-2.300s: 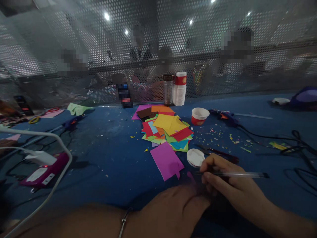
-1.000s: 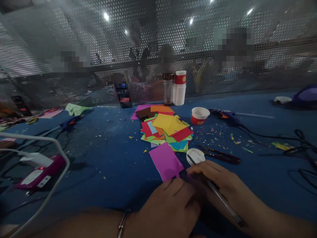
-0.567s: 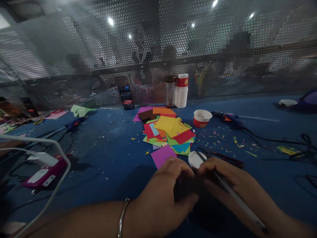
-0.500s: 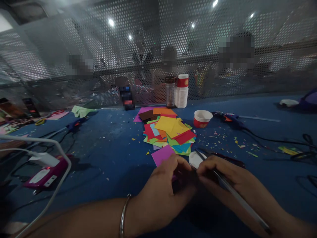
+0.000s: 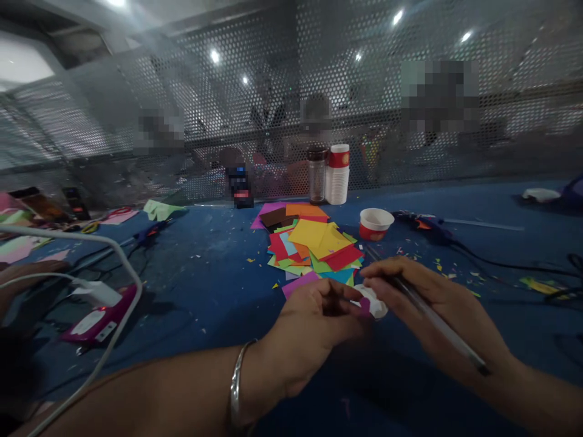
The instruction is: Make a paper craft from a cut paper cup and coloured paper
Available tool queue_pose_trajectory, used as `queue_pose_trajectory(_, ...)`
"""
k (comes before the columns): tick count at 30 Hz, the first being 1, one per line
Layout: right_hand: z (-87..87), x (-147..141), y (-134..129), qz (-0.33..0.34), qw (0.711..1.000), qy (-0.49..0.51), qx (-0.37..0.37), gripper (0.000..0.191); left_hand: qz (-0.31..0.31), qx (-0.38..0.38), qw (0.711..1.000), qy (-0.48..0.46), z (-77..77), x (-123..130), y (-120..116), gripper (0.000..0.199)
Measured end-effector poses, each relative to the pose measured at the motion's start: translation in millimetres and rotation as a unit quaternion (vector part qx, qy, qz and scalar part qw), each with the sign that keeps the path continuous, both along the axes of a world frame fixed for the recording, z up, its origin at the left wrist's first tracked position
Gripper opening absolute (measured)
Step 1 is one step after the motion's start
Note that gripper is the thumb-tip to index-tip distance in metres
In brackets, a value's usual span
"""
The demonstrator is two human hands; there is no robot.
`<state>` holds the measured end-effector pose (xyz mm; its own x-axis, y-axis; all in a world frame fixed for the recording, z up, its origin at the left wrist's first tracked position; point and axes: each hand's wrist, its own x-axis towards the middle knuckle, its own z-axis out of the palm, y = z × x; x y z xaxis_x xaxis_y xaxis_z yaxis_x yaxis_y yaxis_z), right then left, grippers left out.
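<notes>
My left hand [image 5: 319,321], with a silver bangle at its wrist, pinches a small purple paper piece [image 5: 365,305] between thumb and fingers. My right hand [image 5: 428,303] is closed round a slim dark-and-clear tool [image 5: 444,331] that slants from upper left to lower right; I cannot tell its exact kind. Behind the fingertips lies a white round lid or dish [image 5: 379,308], partly hidden. Just beyond my left hand is a purple paper square [image 5: 298,284], in front of a pile of coloured paper squares [image 5: 314,237].
A red-and-white paper cup [image 5: 376,224] stands right of the pile. Behind are a jar [image 5: 317,182] and stacked cups [image 5: 337,182]. Glue guns lie at both sides. A magenta power strip [image 5: 100,321] and white cable are left, near another person's hand [image 5: 27,282].
My right hand has lifted slightly, and the tool's tip has moved up. The purple piece now shows at my left fingertips. The view has shifted a little; another person's hand shows more clearly at left.
</notes>
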<state>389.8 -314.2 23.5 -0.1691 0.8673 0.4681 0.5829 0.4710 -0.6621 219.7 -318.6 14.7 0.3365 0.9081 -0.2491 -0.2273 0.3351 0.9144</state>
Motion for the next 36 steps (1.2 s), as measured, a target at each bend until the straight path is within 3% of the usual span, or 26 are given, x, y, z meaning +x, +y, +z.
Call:
queue_pose_trajectory(5,-6.0,11,-6,-0.013,0.999,0.007,0.034,0.031,0.051,0.004,0.997,-0.059,3.2,5,7,0.027)
queue_pose_trajectory(12,-9.1,11,-16,0.0,0.997,-0.03,0.065,0.018,0.042,0.03,0.998,-0.021,-10.1,2,13,0.026)
queue_pose_trajectory(18,-14.4,8,-19,0.001,0.995,-0.035,0.09,0.015,0.035,0.04,0.999,0.004,-13.4,0,13,0.037)
queue_pose_trajectory(24,-16.6,6,-17,-0.001,0.996,-0.042,0.083,0.015,0.0,0.058,0.998,0.039,-9.9,-2,14,0.029)
queue_pose_trajectory(31,-14.4,7,-18,-0.005,0.997,-0.048,0.067,0.016,-0.06,0.132,0.979,0.146,-14.3,-14,11,0.044)
queue_pose_trajectory(36,-12.6,11,-19,-0.023,0.998,-0.047,0.045,0.016,-0.135,0.206,0.941,0.233,-18.0,-13,-8,0.024)
